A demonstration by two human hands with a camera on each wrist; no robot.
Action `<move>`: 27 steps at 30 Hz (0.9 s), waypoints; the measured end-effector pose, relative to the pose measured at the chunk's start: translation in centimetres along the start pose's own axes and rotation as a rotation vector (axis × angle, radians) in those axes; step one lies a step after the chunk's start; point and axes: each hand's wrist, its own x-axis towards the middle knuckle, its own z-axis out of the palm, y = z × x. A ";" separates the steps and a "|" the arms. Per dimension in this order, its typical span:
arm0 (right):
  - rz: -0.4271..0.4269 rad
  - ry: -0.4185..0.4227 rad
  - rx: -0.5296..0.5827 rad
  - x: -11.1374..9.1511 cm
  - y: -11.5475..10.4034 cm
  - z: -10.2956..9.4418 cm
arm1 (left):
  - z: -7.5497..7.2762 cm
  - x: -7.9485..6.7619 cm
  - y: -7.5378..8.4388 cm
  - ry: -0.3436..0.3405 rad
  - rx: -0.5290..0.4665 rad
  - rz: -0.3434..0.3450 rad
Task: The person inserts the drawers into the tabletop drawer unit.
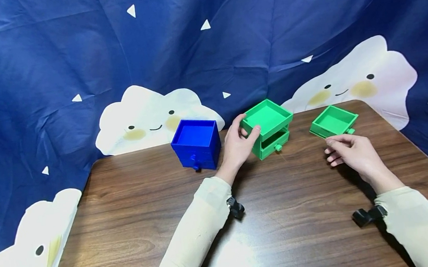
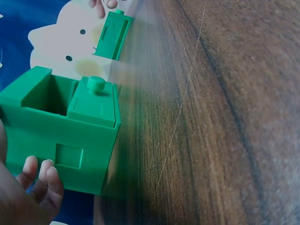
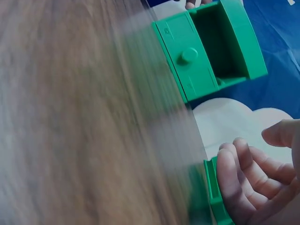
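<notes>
A small green drawer cabinet (image 1: 269, 121) stands on the table with its upper slot open and a knobbed lower drawer (image 2: 96, 101) in place. My left hand (image 1: 238, 142) grips the cabinet's left side, thumb at the near corner of its tray-like top and fingers towards the back. Right of it lies a loose green drawer (image 1: 334, 121), its knob (image 1: 350, 131) facing the near right. My right hand (image 1: 351, 154) hovers just in front of this drawer, fingers loosely bent and thumb apart from them in the right wrist view (image 3: 262, 183), with nothing held.
A blue drawer cabinet (image 1: 196, 146) with a front knob stands left of my left hand. The brown wooden table (image 1: 148, 213) ends at a back edge against a dark blue curtain (image 1: 190, 45) printed with clouds.
</notes>
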 end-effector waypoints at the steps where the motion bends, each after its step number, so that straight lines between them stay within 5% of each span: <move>1: -0.003 0.009 -0.002 0.0 0.0 -0.2 | 0.0 0.0 0.0 0.002 0.000 0.000; 14: -0.038 0.108 0.082 0.1 0.8 -2.4 | -0.1 0.0 0.2 0.005 -0.004 -0.003; 27: 0.013 0.176 0.137 0.8 1.4 -4.3 | -0.1 0.0 0.2 0.000 0.009 0.003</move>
